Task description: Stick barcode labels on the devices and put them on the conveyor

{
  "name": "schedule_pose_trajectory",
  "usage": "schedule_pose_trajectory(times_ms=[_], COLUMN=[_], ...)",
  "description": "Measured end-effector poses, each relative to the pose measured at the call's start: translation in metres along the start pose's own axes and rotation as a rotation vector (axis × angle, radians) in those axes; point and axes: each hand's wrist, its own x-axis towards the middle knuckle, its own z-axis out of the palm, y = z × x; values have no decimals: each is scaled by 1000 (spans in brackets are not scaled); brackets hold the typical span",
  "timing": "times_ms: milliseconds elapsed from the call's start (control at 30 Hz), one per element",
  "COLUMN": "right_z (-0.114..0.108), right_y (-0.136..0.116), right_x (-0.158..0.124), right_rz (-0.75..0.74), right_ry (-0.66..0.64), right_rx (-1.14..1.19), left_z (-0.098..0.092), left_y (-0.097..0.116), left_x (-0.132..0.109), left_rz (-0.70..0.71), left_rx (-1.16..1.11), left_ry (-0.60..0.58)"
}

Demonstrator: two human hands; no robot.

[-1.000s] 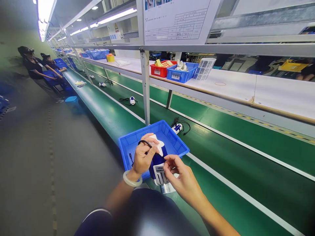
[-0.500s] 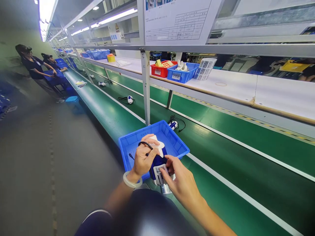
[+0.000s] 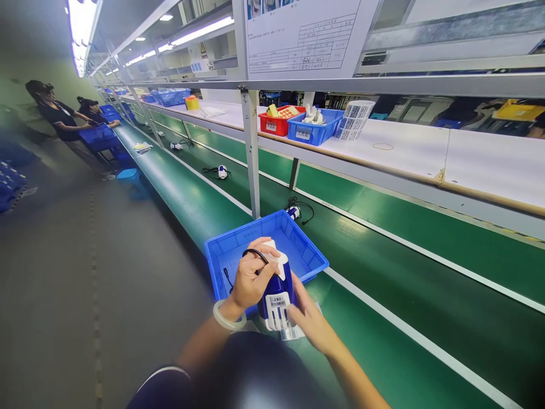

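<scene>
My left hand [image 3: 252,278] is wrapped over the white top of a blue-and-white corded device [image 3: 279,284], with a loop of black cord by its fingers. A printed barcode label [image 3: 277,300] sits on the device's white slotted lower part. My right hand [image 3: 313,318] is at the device's right side, fingers stretched along it and the thumb apart, blurred near the label's lower right. Under the device, a sheet of printed labels [image 3: 292,333] partly shows. Behind both hands stands a blue tray [image 3: 309,250], with a black cord plug [image 3: 227,274] at its left side.
More corded devices [image 3: 222,171] lie along the green conveyor [image 3: 361,250]. A metal post [image 3: 252,159] rises behind the tray. On the shelf are a red bin [image 3: 275,125], a blue bin [image 3: 317,132] and a curled label sheet [image 3: 354,119]. Two people [image 3: 59,113] work far left.
My right thumb has come off the label, and the right hand has shifted down along the device. The label now faces me more fully. My left hand keeps its hold.
</scene>
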Motion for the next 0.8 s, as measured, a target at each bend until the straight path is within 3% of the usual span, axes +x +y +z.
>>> schedule_pose_trajectory(times_ms=[67, 167, 300, 400, 500, 567, 700, 800], right_z=[2, -1, -37, -94, -170, -225, -324, -382], right_y=[9, 17, 23, 29, 38, 44, 56, 75], right_x=[-1, -3, -5, -1, 2, 1, -13, -23], right_rz=[-11, 65, 246, 181, 43, -64, -228, -272], right_ry=[71, 137, 300, 519, 910, 1118, 1396, 1578], right_rx=[32, 353, 747, 855, 799, 726, 651, 613], left_z=[8, 21, 34, 35, 25, 11, -28, -53], left_y=[-2, -8, -22, -40, -68, -91, -142, -159], left_x=[5, 18, 37, 43, 36, 22, -23, -54], left_rz=[-24, -99, -135, -112, -159, -243, -412, -541], left_rx=[4, 7, 37, 140, 305, 424, 605, 679], left_ry=[-54, -253, -554, -575, -490, -437, -359, -278])
